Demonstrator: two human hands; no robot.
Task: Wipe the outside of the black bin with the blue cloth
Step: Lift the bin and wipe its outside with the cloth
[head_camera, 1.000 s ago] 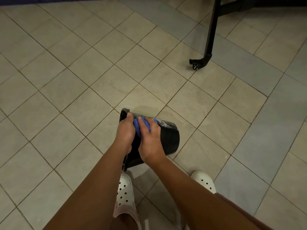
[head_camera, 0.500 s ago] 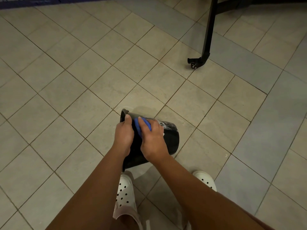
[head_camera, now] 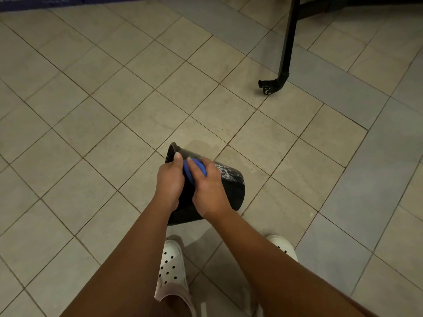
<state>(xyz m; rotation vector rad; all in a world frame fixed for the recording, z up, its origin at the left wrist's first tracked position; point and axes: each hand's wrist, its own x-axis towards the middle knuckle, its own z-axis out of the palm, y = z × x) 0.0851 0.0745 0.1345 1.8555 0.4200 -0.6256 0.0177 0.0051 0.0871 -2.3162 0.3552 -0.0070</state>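
Black bin point(head_camera: 231, 191) is held tipped on its side in front of you, over the tiled floor point(head_camera: 103, 115). Long axis runs left-right, with the rim to your left and the base to your right.

Your left grip point(head_camera: 169, 181) is curled over the rim and holds the bin. Your right grip point(head_camera: 209, 191) sits just beside it, fingers bunched on the blue cloth point(head_camera: 188, 173), pressing it to the upper wall near the rim.

The relation that matters: most of the outer wall lies to the right of the cloth, toward the base. My read is that the stroke goes right along the axis with the right grip, which is nearer, while the left steadies.

There are whitish streaks on the wall just past your right knuckles. They could be residue or glare; I can't tell at this light.

Hidden: the underside and near wall behind your forearms, the base face, and the inside. Most of the cloth is covered by your fingers.
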